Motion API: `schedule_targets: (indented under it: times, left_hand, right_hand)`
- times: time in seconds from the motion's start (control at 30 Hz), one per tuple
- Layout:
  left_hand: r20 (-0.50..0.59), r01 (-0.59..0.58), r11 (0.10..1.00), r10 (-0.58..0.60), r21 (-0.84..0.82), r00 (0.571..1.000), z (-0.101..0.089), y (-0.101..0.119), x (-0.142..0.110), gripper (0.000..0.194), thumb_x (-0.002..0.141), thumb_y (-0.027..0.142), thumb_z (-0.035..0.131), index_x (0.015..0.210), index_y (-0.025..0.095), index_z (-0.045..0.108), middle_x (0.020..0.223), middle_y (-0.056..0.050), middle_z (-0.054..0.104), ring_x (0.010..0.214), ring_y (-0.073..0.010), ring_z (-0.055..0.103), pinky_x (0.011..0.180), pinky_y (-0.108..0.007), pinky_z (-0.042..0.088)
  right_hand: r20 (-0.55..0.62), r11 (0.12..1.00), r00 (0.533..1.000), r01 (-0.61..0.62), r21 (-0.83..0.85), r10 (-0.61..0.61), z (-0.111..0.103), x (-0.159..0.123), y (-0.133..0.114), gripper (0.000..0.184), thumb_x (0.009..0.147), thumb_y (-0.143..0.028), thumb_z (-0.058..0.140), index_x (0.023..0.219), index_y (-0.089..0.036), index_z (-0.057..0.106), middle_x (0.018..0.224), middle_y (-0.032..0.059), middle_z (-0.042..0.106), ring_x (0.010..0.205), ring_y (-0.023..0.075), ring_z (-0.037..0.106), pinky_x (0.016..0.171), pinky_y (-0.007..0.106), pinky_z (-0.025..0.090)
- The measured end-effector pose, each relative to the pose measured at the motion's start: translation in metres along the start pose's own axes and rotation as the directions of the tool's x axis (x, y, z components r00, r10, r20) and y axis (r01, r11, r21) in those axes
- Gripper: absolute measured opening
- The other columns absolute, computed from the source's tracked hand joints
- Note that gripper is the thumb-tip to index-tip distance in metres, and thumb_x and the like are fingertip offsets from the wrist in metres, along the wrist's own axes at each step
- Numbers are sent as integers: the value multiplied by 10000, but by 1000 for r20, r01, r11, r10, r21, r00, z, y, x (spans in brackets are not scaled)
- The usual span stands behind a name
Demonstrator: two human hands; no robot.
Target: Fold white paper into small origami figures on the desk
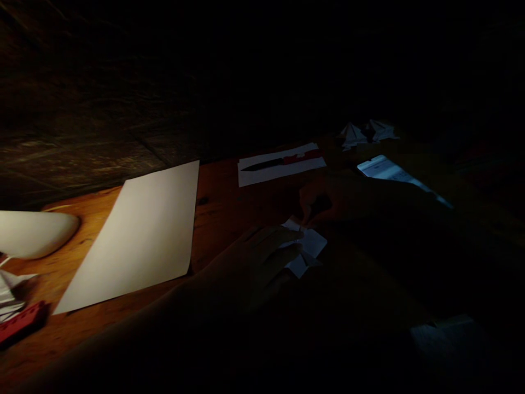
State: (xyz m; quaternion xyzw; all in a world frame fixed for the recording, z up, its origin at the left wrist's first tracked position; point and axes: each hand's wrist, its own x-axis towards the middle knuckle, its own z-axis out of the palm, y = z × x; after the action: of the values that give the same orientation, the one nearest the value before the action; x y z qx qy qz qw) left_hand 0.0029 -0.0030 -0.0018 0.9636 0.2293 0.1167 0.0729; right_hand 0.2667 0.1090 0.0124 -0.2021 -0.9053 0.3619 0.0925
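A small white folded paper (315,241) with pointed flaps lies on the wooden table, dimly lit. My left hand (264,254) rests over its left side, fingers stretched out flat and pressing on it. At the paper's upper edge, my right hand (324,200) has thumb and forefinger pinched together on a fold. Behind the hands, a knife (266,163) with a dark blade and red handle lies on white paper strips (254,178). Deep shadow hides most of both forearms.
A large white sheet (151,230) lies left, beside a white lamp-like object (36,232). A red block (22,324) and folded paper (10,290) sit front left. A lit phone (385,168) and two folded paper shapes (353,135) are at back right. A dark wall stands behind.
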Motion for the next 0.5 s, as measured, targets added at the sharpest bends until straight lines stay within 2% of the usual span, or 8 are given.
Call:
schedule_targets:
  times: [0.27,0.37,0.43,0.5]
  left_hand:
    - [7,-10,1000,10,23,1000,0,1,1,354,1062,224,480,1398,123,532,1497,-132,576,1360,-292,516,1083,-478,506]
    - [15,-4,1000,4,6,1000,-2,1,0,364,1062,231,491,1407,121,529,1488,-130,585,1367,-285,512,1097,-471,496]
    - [23,11,1000,-11,-9,1000,-3,1,1,368,1059,228,502,1411,125,529,1489,-133,581,1379,-280,508,1097,-461,497]
    - [31,25,999,-24,-28,999,-5,2,2,376,1047,227,522,1411,134,533,1493,-134,574,1392,-278,502,1102,-455,495]
  right_hand:
    - [31,999,999,-32,26,31,-4,-1,0,105,846,-255,751,914,-180,778,974,33,759,883,176,687,788,297,481]
    - [51,999,998,-32,32,31,-4,0,-4,163,895,-304,707,952,-170,781,985,45,763,897,180,687,805,303,471]
    - [7,997,997,-82,-1,82,0,1,-7,248,942,-394,662,951,-169,764,958,49,755,853,175,672,759,298,449]
    - [-93,982,981,-175,-71,168,7,2,-11,307,933,-477,668,942,-176,733,897,38,730,770,163,630,673,290,398]
